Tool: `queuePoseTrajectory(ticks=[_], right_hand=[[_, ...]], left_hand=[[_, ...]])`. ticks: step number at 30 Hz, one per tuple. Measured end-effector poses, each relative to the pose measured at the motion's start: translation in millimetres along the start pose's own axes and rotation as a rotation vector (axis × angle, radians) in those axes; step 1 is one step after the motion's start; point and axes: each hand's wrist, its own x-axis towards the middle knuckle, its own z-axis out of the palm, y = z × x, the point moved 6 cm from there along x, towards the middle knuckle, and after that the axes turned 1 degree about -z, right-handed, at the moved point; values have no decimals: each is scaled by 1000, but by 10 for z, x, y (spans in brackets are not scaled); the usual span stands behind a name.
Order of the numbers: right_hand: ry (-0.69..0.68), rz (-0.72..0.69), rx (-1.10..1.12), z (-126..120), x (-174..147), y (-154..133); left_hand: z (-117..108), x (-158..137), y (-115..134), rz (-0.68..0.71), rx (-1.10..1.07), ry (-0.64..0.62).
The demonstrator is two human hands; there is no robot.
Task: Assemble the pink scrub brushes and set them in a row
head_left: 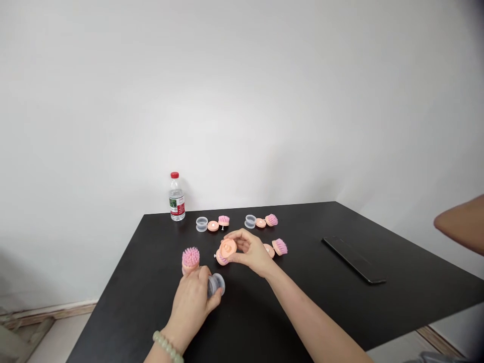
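My left hand [192,297], with a bead bracelet at the wrist, grips a clear plastic cup [217,285] with a flared rim. Just beyond its knuckles stands a brush head with pink bristles [190,257]. My right hand [249,252] pinches a round peach-coloured cap [228,248] by its edge, its moulded inner side turned toward me. Partly hidden under that cap lies another pink brush head [222,259] with a small pin sticking out on the left. Right of my right hand are a peach disc [269,250] and a brush head [280,246].
Along the back of the black table [302,302] lie two groups of parts, each with a clear cup [201,224], a peach disc [213,226] and a brush head [224,221]. A water bottle [177,199] stands at the back left. A flat black object [351,259] lies at right.
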Motion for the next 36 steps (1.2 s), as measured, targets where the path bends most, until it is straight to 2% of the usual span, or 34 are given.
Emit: queuePoseTrajectory(ticks=[5,9,14,20,24,28,36], right_hand=[[-37,-36,-228,246,128,9],[-168,-127,-454,497,229,41],[-299,-199,-698,723,235,156],[-331,-187,-874,747,172,194],[-334,-192,-879,739,142,187],[-313,-205,-789,726,124,142],[-277,-172,-571,560,295,-159]], left_hand=[[-204,116,-307,-153,168,28],[-331,158,-516,-247,232,52],[-330,154,-577,-263,224,70],[-279,151,-561,-215,154,101],[-268,150,-563,-192,120,141],[-279,149,-575,-184,94,196],[-314,134,-609,-198,40,282]])
